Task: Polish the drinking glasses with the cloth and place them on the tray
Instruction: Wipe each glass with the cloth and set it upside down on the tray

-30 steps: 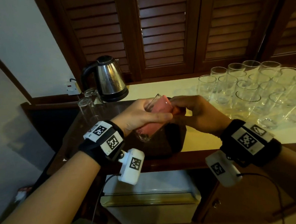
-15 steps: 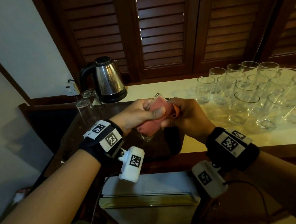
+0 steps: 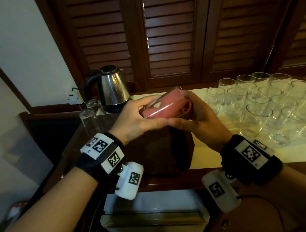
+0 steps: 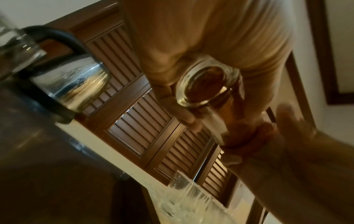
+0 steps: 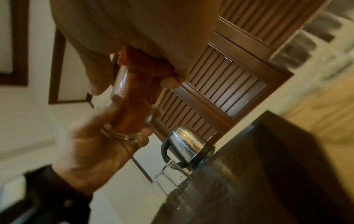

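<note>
A clear drinking glass (image 3: pixel 167 104) is held tilted, almost on its side, above the dark tray (image 3: pixel 162 156). A pink cloth (image 3: pixel 159 110) is stuffed inside it. My left hand (image 3: pixel 140 119) grips the glass round its base end. My right hand (image 3: pixel 196 116) is at the mouth end and grips the bunched end of the cloth. In the left wrist view the thick glass base (image 4: pixel 205 86) faces the camera between my left fingers (image 4: pixel 182 116). The right wrist view shows the cloth (image 5: pixel 134 104) running down the glass (image 5: pixel 119 81).
Two upturned glasses (image 3: pixel 88 118) stand at the tray's left end, beside a steel kettle (image 3: pixel 113 89). Several more glasses (image 3: pixel 259 107) crowd the cream counter (image 3: pixel 205 159) to the right. Louvred wooden doors stand behind. A white box (image 3: pixel 150 207) sits below the table edge.
Both hands have lifted the glass a little and tipped it flatter. My right wrist has swung back out to the right while still holding the cloth.
</note>
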`<state>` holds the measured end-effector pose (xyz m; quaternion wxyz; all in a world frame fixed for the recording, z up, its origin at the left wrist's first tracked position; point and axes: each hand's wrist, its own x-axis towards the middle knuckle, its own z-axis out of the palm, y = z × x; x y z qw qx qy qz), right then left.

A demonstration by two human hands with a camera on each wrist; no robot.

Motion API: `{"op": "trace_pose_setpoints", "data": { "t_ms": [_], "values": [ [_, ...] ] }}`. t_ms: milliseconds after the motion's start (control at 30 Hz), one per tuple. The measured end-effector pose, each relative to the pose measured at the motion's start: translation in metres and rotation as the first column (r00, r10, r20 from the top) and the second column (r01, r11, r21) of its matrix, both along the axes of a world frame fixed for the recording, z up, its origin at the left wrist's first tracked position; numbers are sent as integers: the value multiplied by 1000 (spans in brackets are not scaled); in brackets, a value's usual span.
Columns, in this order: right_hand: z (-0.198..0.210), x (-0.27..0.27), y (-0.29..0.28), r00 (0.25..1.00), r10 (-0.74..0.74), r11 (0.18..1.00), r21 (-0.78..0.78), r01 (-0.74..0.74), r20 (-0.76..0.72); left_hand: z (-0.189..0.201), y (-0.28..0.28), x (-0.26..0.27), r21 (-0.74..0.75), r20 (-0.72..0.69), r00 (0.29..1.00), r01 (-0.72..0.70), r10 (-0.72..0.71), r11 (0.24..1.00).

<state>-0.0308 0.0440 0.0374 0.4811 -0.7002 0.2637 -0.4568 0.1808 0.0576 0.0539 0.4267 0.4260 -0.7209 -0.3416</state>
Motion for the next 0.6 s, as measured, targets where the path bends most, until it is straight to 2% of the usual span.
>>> {"op": "trace_pose_setpoints", "data": {
  "t_ms": [33, 100, 167, 200, 267, 300, 367, 400, 433, 467, 533, 600],
  "values": [
    [0, 2, 0, 998, 15, 997, 81, -19, 54, 1, -2, 1, -90, 119, 992, -39, 49, 995],
    [1, 7, 0, 993, 1, 984, 177, -22, 117, 0, -4, 2, -253, 320, 930, -101, 182, 962],
    [0, 11, -2, 993, -43, 979, 203, 19, 114, -2, -6, 1, -363, 418, 870, -105, 263, 926],
    [-1, 12, -4, 991, -70, 978, 204, 46, 116, -3, -6, -1, -371, 420, 865, -110, 272, 922],
    [-2, 13, -8, 982, -126, 979, 180, 100, 140, -5, -8, -4, -280, 350, 904, -149, 246, 948],
    [-1, 13, -10, 979, -140, 981, 154, 117, 151, -7, -10, -4, -167, 266, 942, -166, 207, 972],
    [0, 12, -12, 974, -126, 989, 103, 108, 186, -7, -13, -4, 160, -46, 992, -110, 119, 981],
    [1, 10, -13, 976, -106, 993, 62, 95, 192, -7, -13, -2, 295, -206, 974, -32, 96, 955],
    [1, 8, -14, 982, -100, 995, 0, 101, 158, -8, -12, -2, 359, -314, 946, 36, 84, 933],
    [2, 7, -15, 991, -108, 991, -70, 113, 78, -8, -12, -1, 362, -359, 931, 68, 72, 930],
    [0, 6, -17, 989, -140, 977, -170, 129, -55, -7, -8, 0, 277, -346, 937, 48, 53, 960],
    [-4, 6, -19, 994, -103, 987, -129, 97, -35, -3, -7, 2, 132, -254, 964, -46, 78, 990]
  ]
}}
